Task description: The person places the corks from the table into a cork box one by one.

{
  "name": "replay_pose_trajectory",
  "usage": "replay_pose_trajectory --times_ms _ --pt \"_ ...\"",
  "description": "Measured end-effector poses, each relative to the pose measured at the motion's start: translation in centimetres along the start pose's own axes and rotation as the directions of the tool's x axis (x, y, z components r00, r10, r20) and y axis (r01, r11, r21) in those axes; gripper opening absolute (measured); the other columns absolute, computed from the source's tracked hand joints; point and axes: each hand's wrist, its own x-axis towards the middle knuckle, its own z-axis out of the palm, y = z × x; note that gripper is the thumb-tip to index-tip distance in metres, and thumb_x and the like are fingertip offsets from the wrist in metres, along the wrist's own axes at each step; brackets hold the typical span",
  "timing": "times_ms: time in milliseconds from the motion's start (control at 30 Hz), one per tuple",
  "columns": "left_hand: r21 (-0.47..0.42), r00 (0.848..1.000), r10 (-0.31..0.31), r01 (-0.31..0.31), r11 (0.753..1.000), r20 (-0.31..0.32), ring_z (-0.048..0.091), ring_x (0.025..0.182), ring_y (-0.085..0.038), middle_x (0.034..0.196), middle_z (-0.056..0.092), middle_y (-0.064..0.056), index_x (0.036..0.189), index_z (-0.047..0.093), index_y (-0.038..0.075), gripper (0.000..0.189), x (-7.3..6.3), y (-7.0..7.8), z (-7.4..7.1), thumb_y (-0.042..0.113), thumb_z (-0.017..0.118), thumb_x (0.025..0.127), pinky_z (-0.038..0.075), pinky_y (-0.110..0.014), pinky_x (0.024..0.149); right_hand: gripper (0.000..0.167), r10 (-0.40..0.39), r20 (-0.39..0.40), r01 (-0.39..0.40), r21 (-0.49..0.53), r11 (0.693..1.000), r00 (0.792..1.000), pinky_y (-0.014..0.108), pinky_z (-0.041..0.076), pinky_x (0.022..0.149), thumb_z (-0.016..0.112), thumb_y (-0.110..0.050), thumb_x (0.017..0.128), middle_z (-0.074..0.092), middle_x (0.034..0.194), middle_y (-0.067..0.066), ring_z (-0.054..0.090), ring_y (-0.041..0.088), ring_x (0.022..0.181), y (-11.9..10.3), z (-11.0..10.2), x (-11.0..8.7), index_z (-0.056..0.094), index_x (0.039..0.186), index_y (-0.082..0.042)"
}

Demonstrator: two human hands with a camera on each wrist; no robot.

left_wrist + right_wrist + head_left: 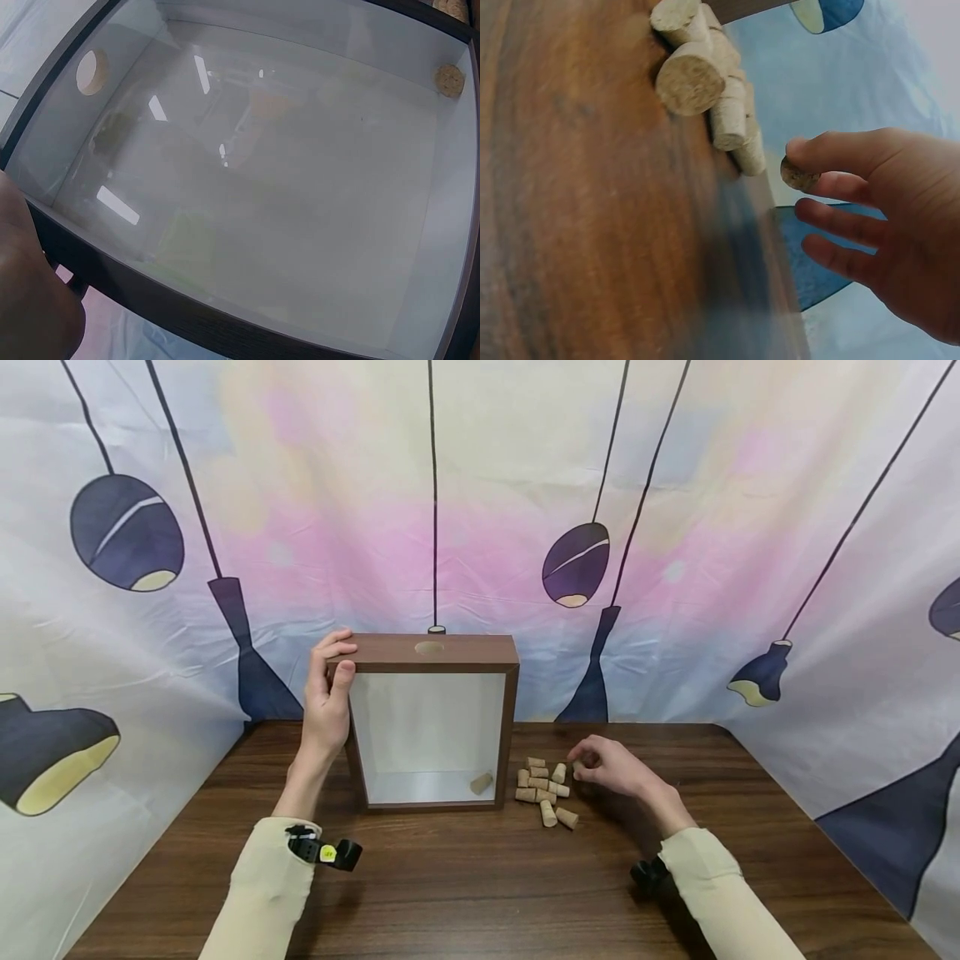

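A brown shadow box [427, 667] with a clear front stands upright on the table. Its top has a round hole [430, 647], which also shows in the left wrist view. My left hand [327, 702] grips the box's upper left corner, thumb on the front and fingers over the top. One cork [482, 783] lies inside, in the lower right corner. To the right of the box is a group of several loose corks [537, 783]. Beside them my right hand [618, 768] pinches a single cork [799, 176] between thumb and index finger, the other fingers spread.
The dark wooden table [465, 885] runs back to a hanging cloth [337, 543] printed with lamps. That cloth encloses the back and both sides. Two corks [558, 817] lie a little in front of the rest of the group.
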Motion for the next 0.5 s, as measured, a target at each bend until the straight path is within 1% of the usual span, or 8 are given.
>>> replay_pose_trajectory --times_ms 200,400,500 --pt "0.011 1.0 0.008 -0.008 1.0 0.002 0.039 0.139 -0.02 0.147 0.042 -0.018 0.126 0.05 -0.008 0.04 -0.1 0.0 0.0 0.027 0.048 0.106 0.034 -0.022 0.1 0.024 -0.021 -0.033 0.021 -0.013 1.0 0.999 0.032 0.051 0.074 0.07 -0.014 0.093 0.065 0.106 0.004 0.062 0.013 0.086 -0.9 -0.9 0.1 0.068 0.116 -0.005" --pt "0.013 1.0 0.007 -0.007 1.0 0.002 0.038 0.139 -0.021 0.147 0.043 -0.017 0.126 0.05 -0.008 0.045 0.0 -0.2 -0.1 0.032 0.049 0.106 0.034 -0.024 0.101 0.022 -0.049 -0.085 0.046 -0.036 0.998 0.995 0.035 0.051 0.078 0.072 -0.02 0.092 0.066 0.105 0.002 0.063 0.014 0.09 -2.0 -1.8 0.3 0.07 0.112 -0.012" --pt "0.009 1.0 0.008 -0.008 1.0 0.004 0.038 0.139 -0.021 0.147 0.043 -0.019 0.125 0.05 -0.009 0.046 0.0 -0.2 -0.1 0.032 0.049 0.105 0.034 -0.024 0.102 0.021 -0.072 -0.113 0.065 -0.064 0.996 0.991 0.034 0.05 0.08 0.073 -0.02 0.091 0.066 0.103 0.001 0.062 0.016 0.09 -2.5 -2.3 0.5 0.071 0.111 -0.013"
